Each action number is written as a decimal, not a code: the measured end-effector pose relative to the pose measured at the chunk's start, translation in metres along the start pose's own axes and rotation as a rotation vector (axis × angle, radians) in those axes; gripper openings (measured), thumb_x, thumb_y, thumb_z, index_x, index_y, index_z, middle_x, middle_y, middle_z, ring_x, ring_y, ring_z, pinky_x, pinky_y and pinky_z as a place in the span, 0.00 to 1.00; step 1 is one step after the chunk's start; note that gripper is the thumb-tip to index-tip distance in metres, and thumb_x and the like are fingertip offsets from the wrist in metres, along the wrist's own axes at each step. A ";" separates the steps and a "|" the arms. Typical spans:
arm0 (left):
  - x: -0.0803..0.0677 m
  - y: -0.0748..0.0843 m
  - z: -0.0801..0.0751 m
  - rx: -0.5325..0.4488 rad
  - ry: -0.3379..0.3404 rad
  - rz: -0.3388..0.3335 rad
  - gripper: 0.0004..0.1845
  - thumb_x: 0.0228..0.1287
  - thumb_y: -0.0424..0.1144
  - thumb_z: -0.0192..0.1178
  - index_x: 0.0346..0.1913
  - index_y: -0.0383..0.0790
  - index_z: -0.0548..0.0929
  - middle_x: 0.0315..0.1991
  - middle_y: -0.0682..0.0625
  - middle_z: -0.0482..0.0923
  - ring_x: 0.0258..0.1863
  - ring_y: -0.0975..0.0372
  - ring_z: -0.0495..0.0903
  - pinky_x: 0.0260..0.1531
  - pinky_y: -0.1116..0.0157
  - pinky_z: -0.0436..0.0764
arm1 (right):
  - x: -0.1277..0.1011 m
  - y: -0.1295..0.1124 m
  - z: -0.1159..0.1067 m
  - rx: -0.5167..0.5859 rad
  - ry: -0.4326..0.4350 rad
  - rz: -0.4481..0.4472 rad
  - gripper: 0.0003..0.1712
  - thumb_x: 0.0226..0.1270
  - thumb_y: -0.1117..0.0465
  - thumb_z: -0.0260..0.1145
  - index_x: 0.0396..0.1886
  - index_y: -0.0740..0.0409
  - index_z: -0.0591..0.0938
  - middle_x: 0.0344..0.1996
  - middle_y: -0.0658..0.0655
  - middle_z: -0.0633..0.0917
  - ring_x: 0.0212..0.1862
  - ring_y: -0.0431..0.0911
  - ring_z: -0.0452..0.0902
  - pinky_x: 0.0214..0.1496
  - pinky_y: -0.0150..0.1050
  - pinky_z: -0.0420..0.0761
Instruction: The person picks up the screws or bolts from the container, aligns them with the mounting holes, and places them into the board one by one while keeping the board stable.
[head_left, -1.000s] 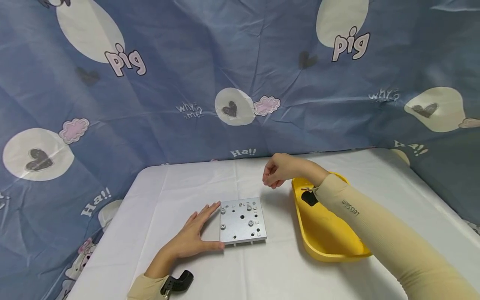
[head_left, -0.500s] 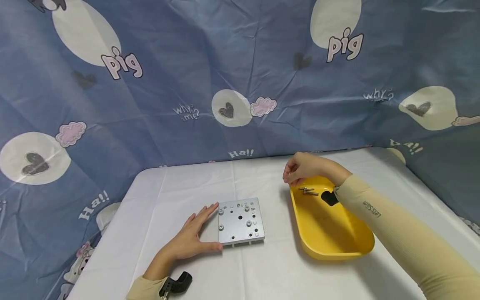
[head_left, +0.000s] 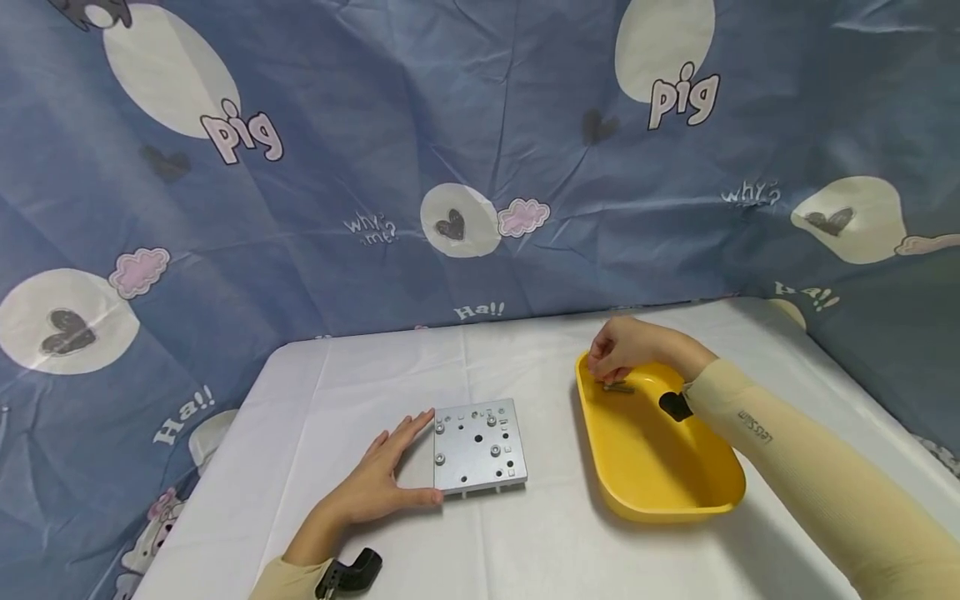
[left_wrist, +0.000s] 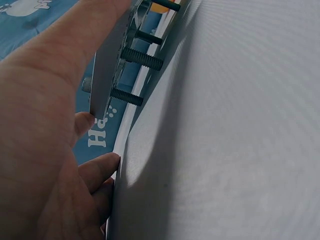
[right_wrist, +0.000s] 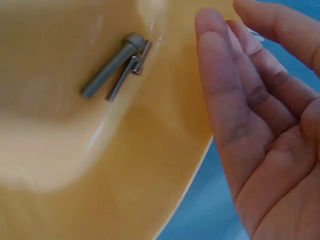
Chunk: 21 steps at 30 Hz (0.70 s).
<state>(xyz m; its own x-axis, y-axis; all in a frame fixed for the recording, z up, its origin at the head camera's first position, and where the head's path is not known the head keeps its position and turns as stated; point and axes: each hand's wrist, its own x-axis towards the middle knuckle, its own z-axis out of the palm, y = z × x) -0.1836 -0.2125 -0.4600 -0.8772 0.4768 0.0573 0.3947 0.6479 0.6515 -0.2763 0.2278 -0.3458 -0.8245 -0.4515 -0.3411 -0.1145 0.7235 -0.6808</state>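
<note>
A square silver metal plate [head_left: 465, 454] with holes and several socket-head screws in it sits mid-table. Threaded screw shanks [left_wrist: 142, 58] stick out from its underside in the left wrist view. My left hand [head_left: 375, 479] lies along the plate's left side, fingers straight, index fingertip at the far corner and thumb at the near one. My right hand [head_left: 628, 346] is over the far left end of the yellow tray [head_left: 660, 454]. Below its fingers lie a thicker socket-head screw [right_wrist: 111, 67] and thinner screws [right_wrist: 121, 80]; thumb and fingers are apart, with nothing between them.
A white cloth [head_left: 375, 367] covers the table. Behind it hangs a blue printed curtain [head_left: 337, 167]. The tray's raised rim [head_left: 590, 442] stands to the right of the plate, with a strip of cloth between them. Each wrist wears a black camera [head_left: 360, 571].
My right hand has moved right from the space between plate and tray, then down into the tray's far left end. My left hand stays at the plate.
</note>
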 end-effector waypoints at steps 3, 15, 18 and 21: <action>-0.001 0.000 0.000 0.005 -0.004 0.006 0.66 0.50 0.60 0.83 0.88 0.52 0.56 0.86 0.40 0.58 0.86 0.36 0.52 0.83 0.29 0.42 | -0.003 0.003 0.003 -0.040 -0.013 0.033 0.07 0.73 0.65 0.73 0.42 0.67 0.87 0.35 0.59 0.93 0.34 0.40 0.89 0.45 0.39 0.93; 0.002 0.003 -0.001 -0.010 -0.013 -0.001 0.66 0.50 0.59 0.84 0.88 0.52 0.56 0.87 0.40 0.56 0.87 0.36 0.50 0.83 0.30 0.40 | -0.007 0.021 0.004 -0.169 0.006 0.152 0.13 0.67 0.63 0.77 0.47 0.67 0.90 0.32 0.56 0.93 0.30 0.40 0.90 0.40 0.36 0.92; 0.002 0.003 -0.001 -0.008 -0.012 0.001 0.66 0.50 0.60 0.84 0.88 0.53 0.55 0.87 0.40 0.56 0.87 0.36 0.50 0.83 0.30 0.41 | -0.008 0.023 0.005 -0.174 0.000 0.151 0.14 0.66 0.65 0.78 0.48 0.69 0.89 0.31 0.56 0.93 0.30 0.39 0.88 0.40 0.34 0.91; 0.000 0.003 -0.001 -0.007 -0.009 0.000 0.66 0.50 0.60 0.84 0.88 0.53 0.56 0.86 0.40 0.57 0.86 0.36 0.51 0.83 0.30 0.41 | -0.007 0.024 0.007 -0.191 0.001 0.137 0.15 0.62 0.67 0.79 0.47 0.69 0.89 0.28 0.53 0.91 0.28 0.37 0.84 0.38 0.31 0.88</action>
<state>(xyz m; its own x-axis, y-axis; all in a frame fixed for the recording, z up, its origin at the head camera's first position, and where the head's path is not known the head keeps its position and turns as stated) -0.1831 -0.2112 -0.4572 -0.8748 0.4820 0.0500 0.3924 0.6441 0.6567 -0.2693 0.2447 -0.3640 -0.8400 -0.3416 -0.4215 -0.1038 0.8637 -0.4932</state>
